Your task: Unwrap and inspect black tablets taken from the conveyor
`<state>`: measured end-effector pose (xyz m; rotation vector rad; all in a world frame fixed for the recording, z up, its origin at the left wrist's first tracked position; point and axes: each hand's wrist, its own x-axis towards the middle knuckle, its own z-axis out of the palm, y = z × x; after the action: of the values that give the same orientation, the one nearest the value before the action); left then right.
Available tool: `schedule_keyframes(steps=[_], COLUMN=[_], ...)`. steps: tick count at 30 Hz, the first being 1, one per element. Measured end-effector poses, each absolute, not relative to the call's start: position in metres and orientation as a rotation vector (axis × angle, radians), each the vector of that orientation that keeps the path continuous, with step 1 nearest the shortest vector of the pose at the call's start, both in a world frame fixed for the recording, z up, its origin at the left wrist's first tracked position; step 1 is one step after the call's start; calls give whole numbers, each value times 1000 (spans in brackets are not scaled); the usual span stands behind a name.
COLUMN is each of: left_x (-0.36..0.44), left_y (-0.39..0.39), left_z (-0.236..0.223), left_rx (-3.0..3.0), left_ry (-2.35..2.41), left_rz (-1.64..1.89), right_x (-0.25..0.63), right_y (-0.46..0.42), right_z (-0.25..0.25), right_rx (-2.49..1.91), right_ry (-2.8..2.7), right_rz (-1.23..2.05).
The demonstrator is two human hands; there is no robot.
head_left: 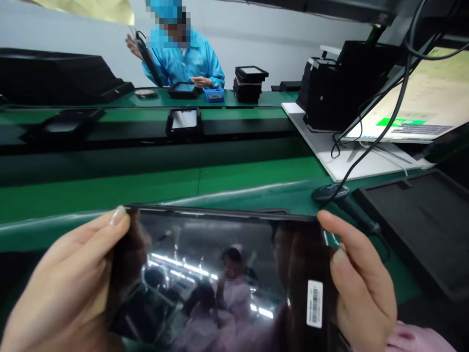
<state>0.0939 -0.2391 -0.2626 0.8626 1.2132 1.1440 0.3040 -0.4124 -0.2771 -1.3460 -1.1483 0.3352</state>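
Note:
A black tablet [220, 274] with a glossy, dark screen fills the lower middle of the head view, tilted toward me. Ceiling lights and a person reflect in its glass. A white barcode label [314, 304] sticks near its right edge. My left hand [73, 278] grips the left end, thumb at the top corner. Around the right end is my right hand [362, 278], with its index finger at the upper corner and the thumb on the side. The fingers behind the tablet are hidden. Just beyond my right hand lies a barcode scanner [346, 205] on the green mat.
A black foam tray [421, 230] lies at right, below a lit monitor [410, 102] with hanging cables. Devices in black trays [184, 121] sit on a dark strip across the middle. Opposite, a person in blue [186, 58] works beside a stack of devices [249, 84] and a blue bin [214, 95].

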Motion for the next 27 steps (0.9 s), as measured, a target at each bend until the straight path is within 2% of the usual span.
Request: schedule_keyframes(steps=[4, 9, 15, 27], left_x=[113, 119, 117, 118], left_y=[-233, -228, -228, -236], left_z=[-264, -271, -268, -263], left_rx=[582, 574, 803, 880], left_ry=[1284, 1265, 1322, 1408], left_rz=[1011, 933, 919, 1048], right_x=[312, 319, 321, 322], right_y=[-406, -399, -387, -386], right_z=[-277, -281, -276, -275], right_rx=[-1264, -1195, -1216, -1130], right_ry=[-1156, -1054, -941, -896], right_rz=[522, 684, 731, 825])
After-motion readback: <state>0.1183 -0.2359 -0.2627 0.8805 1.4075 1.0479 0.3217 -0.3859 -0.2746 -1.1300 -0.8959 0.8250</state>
